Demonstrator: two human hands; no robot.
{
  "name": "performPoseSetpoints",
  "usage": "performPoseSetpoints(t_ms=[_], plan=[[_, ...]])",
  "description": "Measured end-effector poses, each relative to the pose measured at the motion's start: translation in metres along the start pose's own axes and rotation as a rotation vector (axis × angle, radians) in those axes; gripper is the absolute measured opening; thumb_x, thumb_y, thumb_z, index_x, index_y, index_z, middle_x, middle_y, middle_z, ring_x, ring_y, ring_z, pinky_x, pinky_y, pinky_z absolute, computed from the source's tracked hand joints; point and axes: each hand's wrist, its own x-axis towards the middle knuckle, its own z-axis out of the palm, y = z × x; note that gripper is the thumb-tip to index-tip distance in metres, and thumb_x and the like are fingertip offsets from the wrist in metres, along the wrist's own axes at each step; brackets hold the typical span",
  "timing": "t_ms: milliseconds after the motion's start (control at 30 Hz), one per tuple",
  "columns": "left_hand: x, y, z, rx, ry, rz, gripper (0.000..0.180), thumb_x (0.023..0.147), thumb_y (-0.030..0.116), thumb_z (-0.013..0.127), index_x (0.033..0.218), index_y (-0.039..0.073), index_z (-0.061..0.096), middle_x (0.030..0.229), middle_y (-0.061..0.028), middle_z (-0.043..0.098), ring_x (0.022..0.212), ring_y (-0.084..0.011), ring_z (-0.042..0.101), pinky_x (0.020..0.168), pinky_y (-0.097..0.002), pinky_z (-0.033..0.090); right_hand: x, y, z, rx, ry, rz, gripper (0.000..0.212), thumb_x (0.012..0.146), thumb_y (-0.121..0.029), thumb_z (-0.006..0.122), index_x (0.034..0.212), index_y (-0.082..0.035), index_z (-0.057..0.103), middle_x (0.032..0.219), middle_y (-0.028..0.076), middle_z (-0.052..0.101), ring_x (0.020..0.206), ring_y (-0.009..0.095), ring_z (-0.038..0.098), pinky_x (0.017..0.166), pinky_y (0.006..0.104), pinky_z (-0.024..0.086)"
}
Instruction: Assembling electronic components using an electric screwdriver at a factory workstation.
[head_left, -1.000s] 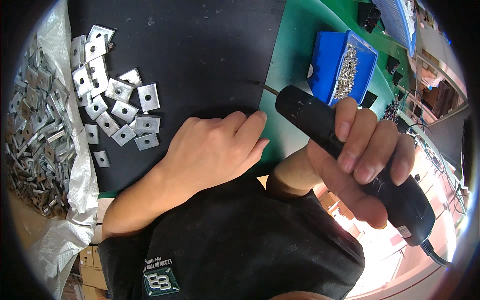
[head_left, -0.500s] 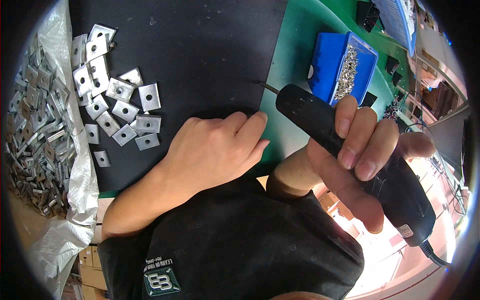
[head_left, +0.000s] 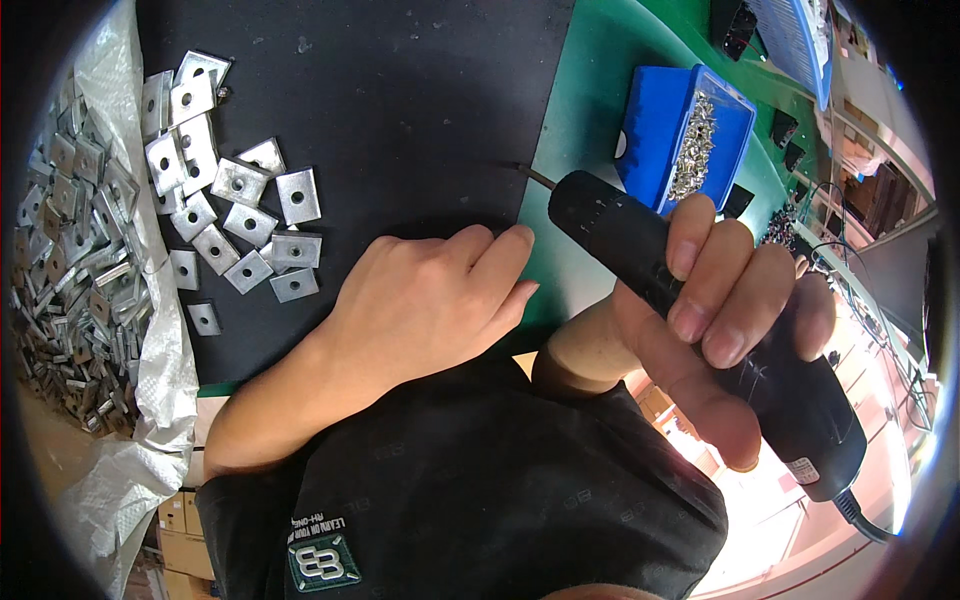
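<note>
My right hand (head_left: 715, 320) is wrapped around a black corded electric screwdriver (head_left: 620, 235), raised on the right. Its thin bit (head_left: 536, 176) points up and left, over the border between the black mat and the green tabletop. At the mat's near edge rests my left hand (head_left: 430, 290), back upward, with the fingers curled in. Whatever those fingers may hold is hidden beneath them. Left of it lie several square metal plates (head_left: 250, 222), each with a hole, loosely scattered and partly overlapping.
A white woven sack (head_left: 165, 350) full of similar metal plates (head_left: 80, 260) stands at the far left. Beyond the screwdriver, a blue bin (head_left: 650, 130) holds small silvery screws (head_left: 695, 150) on the green tabletop (head_left: 585, 120). The black mat (head_left: 420, 90) spans the middle.
The screwdriver has shifted very slightly left, and its rear end has dipped a little. My right fingers have drawn in on its body. My left hand and the plates look unmoved.
</note>
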Motion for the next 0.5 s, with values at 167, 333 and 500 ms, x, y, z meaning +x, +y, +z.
performPoseSetpoints(t_ms=[167,333,500], plan=[[-0.0001,-0.0005,-0.0011,0.002,0.004,-0.006,0.034,0.082,0.023,0.072,0.108,0.003,0.064,0.076,-0.0085,0.065,0.056,-0.0256,0.064,0.048,-0.0344,0.052,0.0032,0.0008,-0.0005,-0.033,-0.014,0.011,0.092,0.069,-0.060,0.080,0.141,-0.016,0.045,0.091,-0.004,0.060,0.076,0.010,0.053,0.076,0.0296,0.035],[0.0017,0.0022,0.0019,-0.006,0.004,0.002,0.034,0.082,0.024,0.072,0.108,0.003,0.064,0.076,-0.0086,0.065,0.056,-0.0257,0.064,0.048,-0.0343,0.052,0.0011,-0.0020,-0.0037,-0.028,-0.026,0.002,0.095,0.068,-0.061,0.080,0.143,-0.015,0.043,0.091,-0.004,0.059,0.077,0.011,0.052,0.077,0.0305,0.034],[0.0038,0.0038,0.0033,-0.006,-0.003,0.002,0.034,0.082,0.024,0.072,0.108,0.003,0.065,0.078,-0.0089,0.066,0.057,-0.0258,0.065,0.049,-0.0344,0.053,0.0006,-0.0046,-0.0059,-0.035,-0.018,0.006,0.095,0.068,-0.061,0.080,0.142,-0.015,0.044,0.090,-0.003,0.058,0.076,0.011,0.052,0.076,0.0308,0.034]])
